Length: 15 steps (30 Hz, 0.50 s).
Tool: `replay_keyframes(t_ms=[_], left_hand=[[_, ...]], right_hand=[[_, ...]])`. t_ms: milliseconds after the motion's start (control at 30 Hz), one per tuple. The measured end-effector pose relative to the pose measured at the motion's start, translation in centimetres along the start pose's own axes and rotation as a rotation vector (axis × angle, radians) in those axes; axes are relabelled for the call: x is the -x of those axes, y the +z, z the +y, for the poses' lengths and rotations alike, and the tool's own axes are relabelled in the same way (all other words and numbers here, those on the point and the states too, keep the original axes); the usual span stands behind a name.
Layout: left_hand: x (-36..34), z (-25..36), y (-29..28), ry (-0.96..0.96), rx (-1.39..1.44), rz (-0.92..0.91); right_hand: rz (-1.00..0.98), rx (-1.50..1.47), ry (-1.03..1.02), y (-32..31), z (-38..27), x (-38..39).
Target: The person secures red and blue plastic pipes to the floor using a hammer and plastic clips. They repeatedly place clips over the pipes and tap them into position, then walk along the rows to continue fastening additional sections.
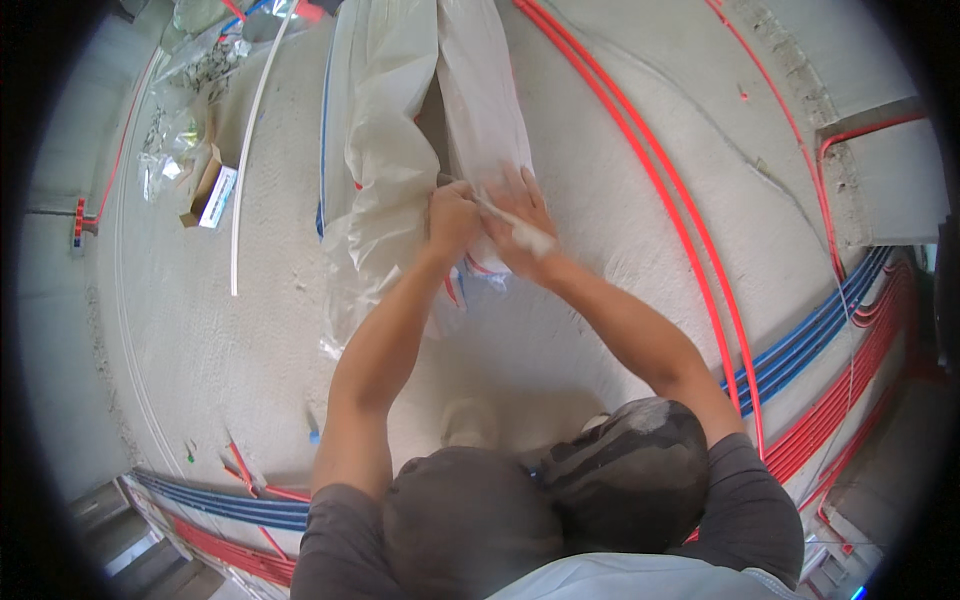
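Two long white plastic-wrapped bundles [385, 140] lie side by side on the floor in front of me, with a dark gap between their upper parts. My left hand [455, 215] is closed at the inner edge of the left one, gripping the end of a pale strip [515, 228]. That strip runs across the back of my right hand [520, 215], slightly smeared by motion. Fingers outstretched, my right hand rests against the right white bundle [487, 110]. Below the hands, the wrapping ends in a frayed edge with red and blue bits.
Two red conduits [650, 150] run along the floor to my right, meeting blue pipes [815, 315] and more red ones. At left lie a white rod [250, 150], an opened cardboard box [208, 190] and clear plastic [165, 160]. More blue pipes [220, 500] cross at lower left.
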<state>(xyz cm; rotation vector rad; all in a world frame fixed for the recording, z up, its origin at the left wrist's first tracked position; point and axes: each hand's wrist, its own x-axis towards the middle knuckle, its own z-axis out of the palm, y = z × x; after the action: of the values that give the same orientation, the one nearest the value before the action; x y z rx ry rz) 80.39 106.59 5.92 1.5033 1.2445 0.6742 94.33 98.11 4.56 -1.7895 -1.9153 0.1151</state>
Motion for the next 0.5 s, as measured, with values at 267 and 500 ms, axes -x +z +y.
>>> replay_keyframes(t_ms=[267, 500], left_hand=[[4.0, 6.1, 6.5, 0.388, -0.727, -0.076], [6.1, 7.4, 1.7, 0.354, -0.748, -0.299]], right_hand=[[0.011, -0.775, 0.254, -0.3, 5.2, 5.6], [-0.143, -0.764, 0.167, -5.0, 2.2, 4.4]])
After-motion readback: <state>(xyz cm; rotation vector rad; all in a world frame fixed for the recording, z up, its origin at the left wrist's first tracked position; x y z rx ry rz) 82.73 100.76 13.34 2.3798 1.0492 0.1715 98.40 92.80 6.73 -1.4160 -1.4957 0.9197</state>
